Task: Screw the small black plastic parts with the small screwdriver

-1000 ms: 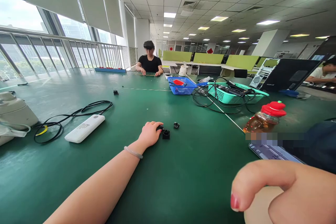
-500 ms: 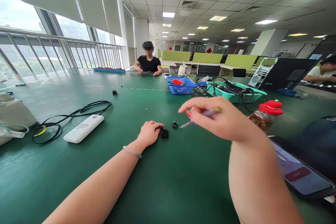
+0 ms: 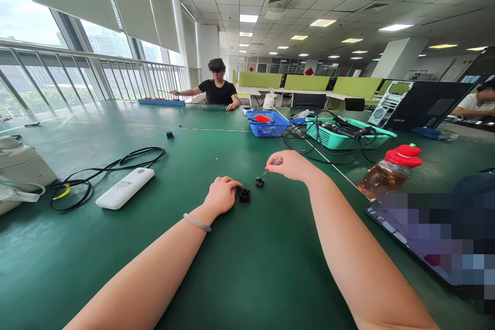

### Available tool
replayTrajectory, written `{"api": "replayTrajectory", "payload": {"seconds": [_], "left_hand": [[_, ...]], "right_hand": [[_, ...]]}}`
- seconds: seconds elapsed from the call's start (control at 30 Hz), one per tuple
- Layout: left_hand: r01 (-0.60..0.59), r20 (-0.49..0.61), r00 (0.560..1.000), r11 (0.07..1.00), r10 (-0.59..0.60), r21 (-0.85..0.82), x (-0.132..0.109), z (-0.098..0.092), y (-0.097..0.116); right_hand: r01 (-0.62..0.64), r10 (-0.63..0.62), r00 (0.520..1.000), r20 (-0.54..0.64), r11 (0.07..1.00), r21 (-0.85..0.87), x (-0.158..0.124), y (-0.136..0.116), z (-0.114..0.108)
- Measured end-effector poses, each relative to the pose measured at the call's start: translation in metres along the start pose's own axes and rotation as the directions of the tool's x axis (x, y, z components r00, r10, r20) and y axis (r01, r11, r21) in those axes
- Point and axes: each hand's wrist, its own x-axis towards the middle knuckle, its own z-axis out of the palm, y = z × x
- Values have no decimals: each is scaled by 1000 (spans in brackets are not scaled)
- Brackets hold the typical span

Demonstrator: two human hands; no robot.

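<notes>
My left hand [image 3: 221,195] rests on the green table [image 3: 247,268], fingers curled around a small black part [image 3: 244,195] and pinching its left side. My right hand [image 3: 291,165] is closed on a thin pen-like tool [image 3: 270,167], whose tip points down at a second small black part [image 3: 260,181] lying just right of the first. A thin bracelet sits on my left wrist.
A white power bank [image 3: 125,188] and black cable [image 3: 108,167] lie to the left, with a white device at the far left edge. A red-capped bottle [image 3: 390,172] and a tablet [image 3: 425,237] are on the right. Blue basket [image 3: 267,126], teal basket [image 3: 344,136]; a person sits opposite.
My right hand came from close to the camera, reached forward with the tool, and now holds its tip at the second black part. My left hand stayed put. The person opposite stretched an arm sideways.
</notes>
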Motion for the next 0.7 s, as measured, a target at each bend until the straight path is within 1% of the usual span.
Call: {"api": "replayTrajectory", "payload": {"seconds": [0.23, 0.33, 0.5, 0.57, 0.63, 0.7], "left_hand": [[-5, -9, 1000, 1000, 5, 20, -3, -3, 5], [13, -23, 1000, 999, -12, 42, -4, -5, 7], [41, -57, 998, 993, -35, 114, -6, -7, 11], [58, -72, 996, 989, -49, 136, -6, -7, 11], [69, -89, 994, 987, -57, 146, -5, -7, 10], [59, -95, 994, 990, -47, 130, -4, -6, 9]], "right_hand": [[-9, 9, 998, 66, 1000, 1, 7, 5, 12], [-5, 4, 996, 93, 1000, 11, 5, 3, 11], [29, -40, 987, 157, 997, 68, -1, -3, 5], [29, -37, 990, 135, 998, 54, -1, -4, 4], [23, -24, 997, 74, 1000, 10, 0, -3, 5], [17, -17, 999, 39, 1000, -20, 2, -2, 7]]}}
